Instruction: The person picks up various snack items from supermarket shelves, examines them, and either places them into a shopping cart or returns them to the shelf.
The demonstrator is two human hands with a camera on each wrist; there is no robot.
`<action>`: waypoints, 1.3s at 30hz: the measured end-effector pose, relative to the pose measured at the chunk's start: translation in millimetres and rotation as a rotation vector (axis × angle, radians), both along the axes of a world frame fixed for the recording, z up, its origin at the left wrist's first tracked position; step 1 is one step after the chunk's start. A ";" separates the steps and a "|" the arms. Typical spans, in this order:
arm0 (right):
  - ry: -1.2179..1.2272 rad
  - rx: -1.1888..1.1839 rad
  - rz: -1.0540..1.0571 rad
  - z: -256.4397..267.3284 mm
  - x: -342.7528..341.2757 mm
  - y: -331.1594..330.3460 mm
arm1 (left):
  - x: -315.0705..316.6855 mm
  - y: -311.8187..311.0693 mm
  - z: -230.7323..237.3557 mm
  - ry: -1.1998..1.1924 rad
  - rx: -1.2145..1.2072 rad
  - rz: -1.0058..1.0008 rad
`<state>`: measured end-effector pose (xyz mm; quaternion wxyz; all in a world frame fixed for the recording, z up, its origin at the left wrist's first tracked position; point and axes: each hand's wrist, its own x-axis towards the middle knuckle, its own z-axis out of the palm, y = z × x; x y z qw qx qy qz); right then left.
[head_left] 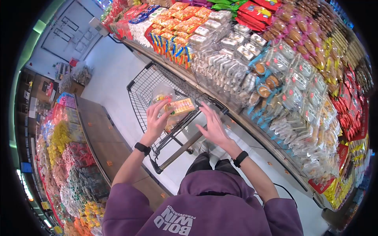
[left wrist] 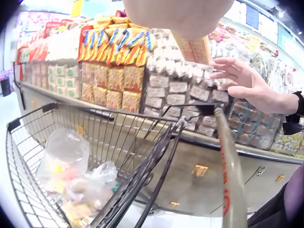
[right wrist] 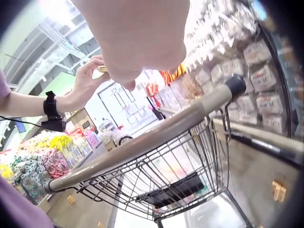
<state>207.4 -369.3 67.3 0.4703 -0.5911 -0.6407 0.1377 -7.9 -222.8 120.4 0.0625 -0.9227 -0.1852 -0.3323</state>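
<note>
Above the black wire shopping cart [right wrist: 175, 189], my left hand [head_left: 156, 120] pinches a yellow rectangular packet [head_left: 183, 106], while my released right hand [head_left: 215, 128] shows in the head view straight fingers, which the right-wrist view mostly hides.

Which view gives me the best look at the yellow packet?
The head view: the yellow packet shows its printed face there, pinched by the left hand. The left wrist view shows only part of it, with that hand blocking the upper end. The right wrist view shows just a sliver at the fingers.
</note>
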 end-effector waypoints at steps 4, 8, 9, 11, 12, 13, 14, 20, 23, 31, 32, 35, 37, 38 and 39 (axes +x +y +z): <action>-0.237 0.288 -0.093 54.9 34.7 -32.5 | 35.8 -37.4 31.0 -0.084 0.121 -0.074; -0.451 0.476 -0.323 103.7 68.9 -67.8 | 81.8 -75.9 67.9 -0.238 0.163 -0.171; -0.468 0.514 -0.375 115.7 77.6 -78.1 | 90.9 -81.7 76.1 -0.253 0.196 -0.212; -0.580 0.592 -0.428 139.0 99.0 -95.8 | 108.5 -95.4 92.7 -0.284 0.241 -0.260; -0.634 0.622 -0.459 149.5 106.9 -105.1 | 117.7 -101.8 104.2 -0.274 0.235 -0.269; -0.696 0.642 -0.512 161.0 113.1 -114.2 | 127.2 -109.6 116.0 -0.268 0.225 -0.279; -0.722 0.644 -0.541 169.7 118.7 -123.3 | 136.8 -115.7 121.9 -0.263 0.211 -0.285; -0.863 0.612 -0.600 186.9 135.0 -164.1 | 177.6 -137.7 153.6 -0.185 0.276 -0.308; -0.879 0.641 -0.568 190.1 126.2 -176.6 | 188.4 -145.2 161.9 -0.183 0.296 -0.328; -0.902 0.671 -0.512 181.4 108.8 -189.8 | 206.7 -158.6 158.2 -0.232 0.345 -0.422; -0.899 0.684 -0.516 180.2 110.9 -190.0 | 206.3 -156.8 158.0 -0.245 0.347 -0.424; -0.883 0.680 -0.573 177.0 116.6 -194.2 | 202.0 -155.4 157.9 -0.254 0.321 -0.400; -0.865 0.656 -0.611 176.8 119.9 -196.3 | 198.6 -154.9 157.7 -0.252 0.318 -0.402; -0.853 0.650 -0.632 175.7 121.4 -197.0 | 196.2 -154.9 157.7 -0.246 0.322 -0.409; -0.842 0.653 -0.649 175.1 124.3 -195.4 | 193.9 -153.4 158.8 -0.241 0.335 -0.410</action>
